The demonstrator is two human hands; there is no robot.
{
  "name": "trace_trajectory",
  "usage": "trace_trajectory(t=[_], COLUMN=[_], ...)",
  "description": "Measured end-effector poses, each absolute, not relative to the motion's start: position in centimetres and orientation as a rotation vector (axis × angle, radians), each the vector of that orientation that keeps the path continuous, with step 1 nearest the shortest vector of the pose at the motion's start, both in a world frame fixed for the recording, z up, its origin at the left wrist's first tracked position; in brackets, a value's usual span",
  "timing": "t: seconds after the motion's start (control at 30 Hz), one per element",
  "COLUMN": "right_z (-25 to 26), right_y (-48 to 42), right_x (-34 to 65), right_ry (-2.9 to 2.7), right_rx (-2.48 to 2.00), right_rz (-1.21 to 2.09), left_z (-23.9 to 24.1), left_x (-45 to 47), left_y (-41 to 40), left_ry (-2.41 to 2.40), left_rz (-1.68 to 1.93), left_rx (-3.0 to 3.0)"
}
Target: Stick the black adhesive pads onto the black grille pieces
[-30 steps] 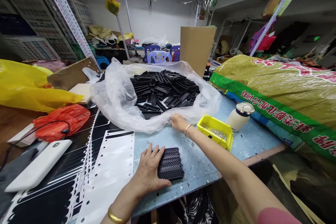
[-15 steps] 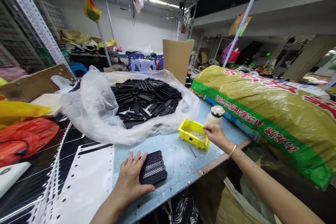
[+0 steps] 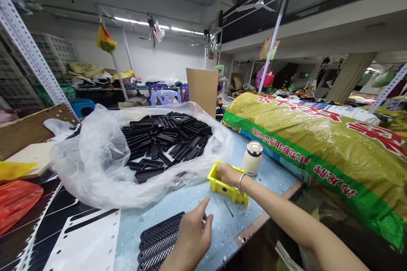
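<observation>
My left hand is over the right side of several black perforated strips lying side by side at the table's front. Its index finger points forward and its thumb stands apart; the other fingers are mostly hidden, and I see nothing held. My right hand, with a bangle at the wrist, reaches into a yellow bin of small metal pieces. Its fingers are bent together and the tips are hidden, so what they grip cannot be made out. A thin dark rod lies in front of the bin.
A clear plastic bag spreads open around a heap of black parts. A cream jar stands behind the yellow bin. To the right lies a large yellow-green sack. A white sheet lies at the left.
My left hand has moved right across the black strips, its fingers no longer spread at their left side. My right hand has gone from the bin's right edge into it. The view has tilted up.
</observation>
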State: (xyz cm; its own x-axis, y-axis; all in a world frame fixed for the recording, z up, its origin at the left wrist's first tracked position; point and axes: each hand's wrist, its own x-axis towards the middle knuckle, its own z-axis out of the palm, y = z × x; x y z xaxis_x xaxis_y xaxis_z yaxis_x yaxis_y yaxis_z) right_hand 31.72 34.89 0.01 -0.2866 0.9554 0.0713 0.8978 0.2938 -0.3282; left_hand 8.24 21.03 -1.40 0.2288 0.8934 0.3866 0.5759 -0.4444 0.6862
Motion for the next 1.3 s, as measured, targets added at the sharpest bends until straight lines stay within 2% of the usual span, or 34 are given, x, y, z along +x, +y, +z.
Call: trace_trajectory(t=[0.17,0.33,0.5,0.77,1.13,1.3], right_z=[-0.6,-0.8,-0.1,1.8,0.1,-0.9], right_y=[36.2,35.8,35.1,32.4,35.4,35.6], right_x=[30.4,31.6,34.0,35.3,31.2,30.0], right_ry=[-2.407,-2.456,-2.373,-2.354,-2.617,-2.592], right_rx=[-1.653,-1.594,-1.641,-1.716,-1.641,-1.667], right_rz=[0.362,0.452,0.478,0.371,0.333,0.365], left_z=[-1.2,-1.7,-1.7,-0.7,-0.8,-2.5], left_x=[15.9,16.5,15.3,16.4,18.1,17.1], left_y=[26.5,29.3,30.3,31.7,32.2,29.3], left_ry=[1.355,1.346,1.267,1.464,1.606,1.488], left_rz=[0.812,0.725,0.811,0.820,0.935,1.184], left_rx=[2.076,2.122,2.072,1.970,1.813,1.486])
